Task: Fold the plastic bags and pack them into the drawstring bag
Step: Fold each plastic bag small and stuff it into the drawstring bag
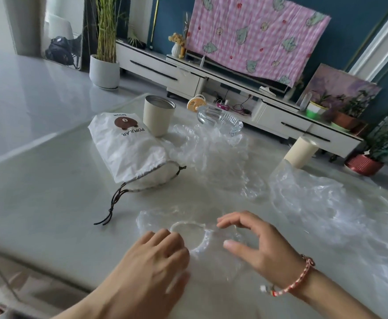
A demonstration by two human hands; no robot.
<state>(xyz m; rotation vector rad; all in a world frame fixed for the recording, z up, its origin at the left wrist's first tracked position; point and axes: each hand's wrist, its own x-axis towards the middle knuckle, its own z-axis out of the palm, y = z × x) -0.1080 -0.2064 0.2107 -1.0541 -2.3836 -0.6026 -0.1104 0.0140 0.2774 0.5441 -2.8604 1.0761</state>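
Drawstring bag: lies on the table well beyond the left hand and a little to its left. It is white and crinkled with a bear print. Its mouth faces back toward the hands and looks partly open.
Cord: dark, trailing from that mouth toward the left hand, but not reaching it.
Left hand: knuckles up, fingers curled down onto the near bag's left part. The fingertips are hidden, so I cannot tell whether it pinches the film or only presses it.
Near bag: clear, thin and crumpled, lying flat on the table between the two hands. A handle loop shows just right of the left knuckles. Its long axis seems to run across from hand to hand (the edges are hard to trace against the pale top).
Right hand: unclenched and arched, fingers spread, thumb out, gripping nothing. Its fingertips are at the bag's right part, touching or just above.
Middle bag: clear, loose, beyond both hands, touching the drawstring bag's side.
Right bag: clear, bunched, beyond and right of the right hand.
Key relation: both hands sit at the near bag's ends, equally close, so a fold likely brings one end across to the other.
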